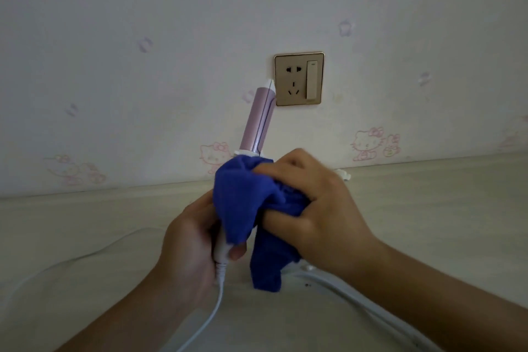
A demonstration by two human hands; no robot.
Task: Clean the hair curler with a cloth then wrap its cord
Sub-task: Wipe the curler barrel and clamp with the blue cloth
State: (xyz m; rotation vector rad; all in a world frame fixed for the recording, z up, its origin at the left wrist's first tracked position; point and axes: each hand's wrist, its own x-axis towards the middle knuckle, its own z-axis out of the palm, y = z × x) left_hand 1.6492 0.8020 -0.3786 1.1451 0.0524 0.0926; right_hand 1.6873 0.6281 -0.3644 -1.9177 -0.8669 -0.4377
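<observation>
The hair curler (258, 120) has a pink barrel and a white handle, and it points up and away toward the wall. My left hand (188, 246) grips the white handle near its lower end. A blue cloth (243, 203) is wrapped around the upper part of the handle, just below the barrel. My right hand (311, 203) squeezes the cloth around the curler from the right. The white cord (213, 314) leaves the handle's base and runs down toward the bottom edge. Part of the handle is hidden by the cloth.
A gold wall socket (299, 78) with a switch sits on the patterned wall behind the barrel tip. Below is a pale wooden surface (428, 208). More white cord (351, 297) lies on it at lower right, and a loop curves at left.
</observation>
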